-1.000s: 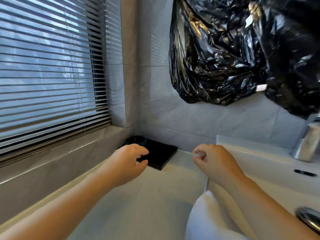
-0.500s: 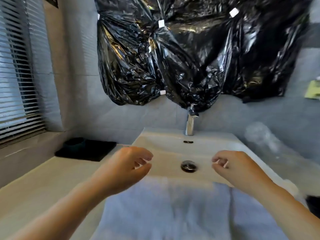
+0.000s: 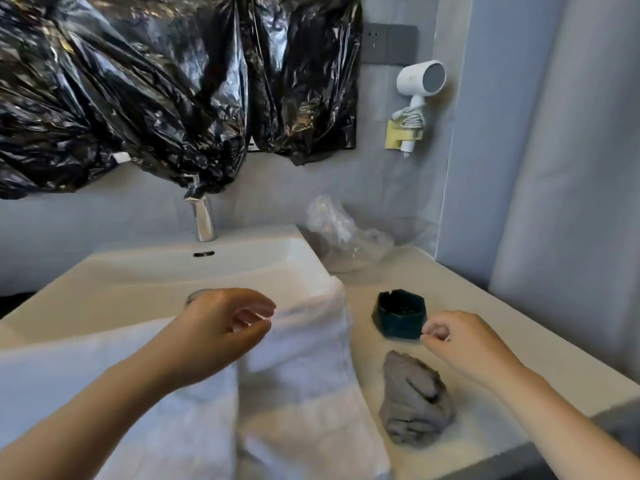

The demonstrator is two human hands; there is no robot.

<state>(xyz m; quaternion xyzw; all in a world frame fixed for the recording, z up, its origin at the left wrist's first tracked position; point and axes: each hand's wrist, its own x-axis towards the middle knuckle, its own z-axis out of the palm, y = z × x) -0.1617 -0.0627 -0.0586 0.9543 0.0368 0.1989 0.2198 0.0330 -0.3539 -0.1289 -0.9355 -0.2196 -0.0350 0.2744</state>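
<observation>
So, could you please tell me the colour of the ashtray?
The ashtray is dark teal-green, seen best in the head view.

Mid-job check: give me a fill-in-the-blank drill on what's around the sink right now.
The dark green hexagonal ashtray stands on the pale counter to the ___ of the white ceramic basin.
The crumpled cloth near that ashtray is ___ in colour.
The white hair dryer hangs on the ___.
The left hand is held over the thick folded towel, whose colour is ___.
Missing words: right; grey; wall; white.
</observation>
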